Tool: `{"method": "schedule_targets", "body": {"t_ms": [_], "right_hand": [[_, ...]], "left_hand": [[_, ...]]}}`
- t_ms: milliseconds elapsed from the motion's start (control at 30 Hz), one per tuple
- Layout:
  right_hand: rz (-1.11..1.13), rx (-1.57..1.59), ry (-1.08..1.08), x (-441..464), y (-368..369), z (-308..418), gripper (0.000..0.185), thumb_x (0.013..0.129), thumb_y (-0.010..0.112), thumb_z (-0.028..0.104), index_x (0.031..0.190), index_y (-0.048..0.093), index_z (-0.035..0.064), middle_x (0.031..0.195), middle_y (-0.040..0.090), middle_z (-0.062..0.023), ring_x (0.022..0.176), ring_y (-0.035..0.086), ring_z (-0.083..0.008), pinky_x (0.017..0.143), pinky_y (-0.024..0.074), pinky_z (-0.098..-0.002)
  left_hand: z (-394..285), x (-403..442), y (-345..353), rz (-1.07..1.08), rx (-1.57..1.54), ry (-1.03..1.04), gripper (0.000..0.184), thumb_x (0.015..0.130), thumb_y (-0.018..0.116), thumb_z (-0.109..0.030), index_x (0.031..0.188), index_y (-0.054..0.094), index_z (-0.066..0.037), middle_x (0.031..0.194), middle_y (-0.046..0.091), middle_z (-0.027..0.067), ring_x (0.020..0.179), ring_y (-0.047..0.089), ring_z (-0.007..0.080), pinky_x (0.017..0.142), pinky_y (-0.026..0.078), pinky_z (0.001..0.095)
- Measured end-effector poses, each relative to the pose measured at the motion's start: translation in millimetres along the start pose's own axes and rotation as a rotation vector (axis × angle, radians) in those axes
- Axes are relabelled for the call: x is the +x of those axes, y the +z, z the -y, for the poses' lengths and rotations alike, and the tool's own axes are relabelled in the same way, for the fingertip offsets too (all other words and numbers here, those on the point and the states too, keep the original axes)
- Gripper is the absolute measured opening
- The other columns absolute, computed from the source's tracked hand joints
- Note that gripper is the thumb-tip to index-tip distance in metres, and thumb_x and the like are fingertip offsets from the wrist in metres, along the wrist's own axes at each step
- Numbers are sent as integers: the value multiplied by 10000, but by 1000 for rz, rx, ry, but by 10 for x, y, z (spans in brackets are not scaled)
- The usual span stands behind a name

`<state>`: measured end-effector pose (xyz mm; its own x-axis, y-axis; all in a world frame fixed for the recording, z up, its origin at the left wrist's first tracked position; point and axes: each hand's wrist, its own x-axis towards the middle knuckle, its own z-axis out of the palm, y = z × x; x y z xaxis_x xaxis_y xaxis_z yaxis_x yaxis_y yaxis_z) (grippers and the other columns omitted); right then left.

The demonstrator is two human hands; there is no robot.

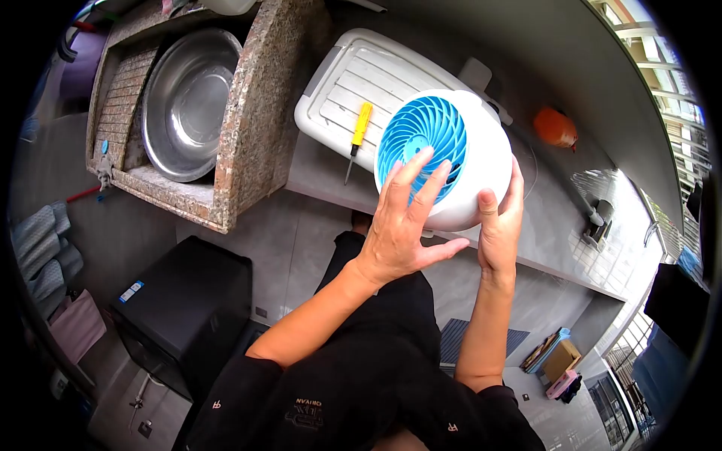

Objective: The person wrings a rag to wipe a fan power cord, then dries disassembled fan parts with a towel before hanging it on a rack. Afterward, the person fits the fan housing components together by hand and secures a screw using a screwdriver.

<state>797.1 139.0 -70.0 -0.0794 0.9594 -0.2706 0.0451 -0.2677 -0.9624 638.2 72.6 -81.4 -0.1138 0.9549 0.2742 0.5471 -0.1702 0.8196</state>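
A round white fan (489, 124) with a blue spiral grille faces left, over the right end of a white ribbed board or lid (361, 71). My left hand (406, 218) has its fingers spread, the fingertips against the lower part of the grille and the thumb stretched to the right. Around the fan's lower right side, my right hand (502, 222) supports the white housing, its thumb on the near face. A screwdriver (361, 128) with a yellow handle lies on the white lid, its dark shaft pointing down past the lid's edge.
At the upper left, a steel basin (192, 105) sits in a granite sink (259, 113). A black cabinet (188, 308) stands below it. An orange object (555, 128) and a grey tool (598, 222) lie on the ledge to the right. Boxes (560, 361) stand at the lower right.
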Motion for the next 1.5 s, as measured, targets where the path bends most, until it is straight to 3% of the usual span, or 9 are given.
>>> {"method": "schedule_targets", "body": {"t_ms": [167, 300, 367, 467, 567, 667, 767, 1200, 1500], "right_hand": [[27, -32, -16, 2, -21, -50, 1027, 855, 767, 592, 1552, 317, -13, 1530, 433, -162, 1411, 423, -275, 1163, 341, -402], [0, -43, -30, -2, 2, -64, 1015, 851, 802, 529, 1547, 310, -22, 1525, 423, -212, 1430, 404, -318, 1190, 311, -435], [7, -63, -46, 10, 30, -46, 1011, 857, 797, 526, 1549, 304, -22, 1526, 423, -215, 1433, 400, -321, 1190, 310, -434], [22, -42, -51, -5, 25, -55, 997, 877, 778, 526, 1550, 301, -34, 1528, 424, -185, 1426, 403, -287, 1192, 297, -410], [31, -20, -53, -4, 12, -65, 1000, 885, 769, 530, 1553, 292, -42, 1534, 418, -169, 1424, 403, -267, 1193, 291, -396], [27, -22, -50, -10, 43, -56, 1007, 887, 767, 531, 1556, 282, -44, 1537, 416, -171, 1425, 403, -266, 1193, 292, -394], [12, -71, -72, -12, 42, -100, 1009, 888, 768, 527, 1558, 278, -47, 1539, 416, -173, 1426, 401, -267, 1194, 290, -393], [-5, 29, -16, -39, 84, -30, 996, 868, 806, 481, 1555, 297, -31, 1536, 418, -170, 1428, 404, -272, 1192, 297, -404], [-77, -129, -19, -13, 82, -46, 1073, 787, 842, 554, 1550, 328, 2, 1491, 447, -245, 1420, 415, -371, 1173, 339, -480]], "left_hand": [[236, -60, -40, 116, 21, -88, 1282, 588, 958, -459, 1595, 272, -60, 1619, 273, 258, 1514, 265, 427, 1204, 277, 566], [325, -65, -24, 133, -35, -92, 1217, 633, 947, -425, 1592, 296, -54, 1631, 265, 257, 1515, 264, 440, 1228, 247, 524], [432, -11, -247, 217, -258, -123, 1044, 803, 826, -468, 1591, 301, -28, 1638, 287, 224, 1517, 294, 373, 1225, 252, 486], [857, -14, -201, -150, -734, -682, 839, 1008, 507, -582, 1593, 293, -19, 1629, 321, 190, 1491, 337, 308, 1224, 241, 456], [1123, 60, -27, 19, -1160, -1080, 697, 1069, 421, -550, 1551, 391, -49, 1545, 471, 125, 1435, 422, 235, 1183, 327, 422], [1065, 100, 178, 40, -1478, -1060, 649, 1067, 456, -532, 1491, 460, -41, 1422, 599, 105, 1279, 589, 210, 1112, 450, 378], [1149, 17, 290, 7, -1585, -1081, 608, 1079, 440, -507, 1470, 482, -43, 1419, 599, 122, 1275, 598, 229, 1098, 481, 396], [1192, 128, 239, 71, -1721, -1100, 682, 1061, 429, -570, 1461, 483, -21, 1419, 593, 150, 1286, 590, 243, 1111, 476, 414], [1319, 84, 369, 88, -1592, -1096, 658, 1077, 404, -543, 1448, 492, -6, 1406, 601, 146, 1278, 595, 238, 1106, 484, 394]]}}
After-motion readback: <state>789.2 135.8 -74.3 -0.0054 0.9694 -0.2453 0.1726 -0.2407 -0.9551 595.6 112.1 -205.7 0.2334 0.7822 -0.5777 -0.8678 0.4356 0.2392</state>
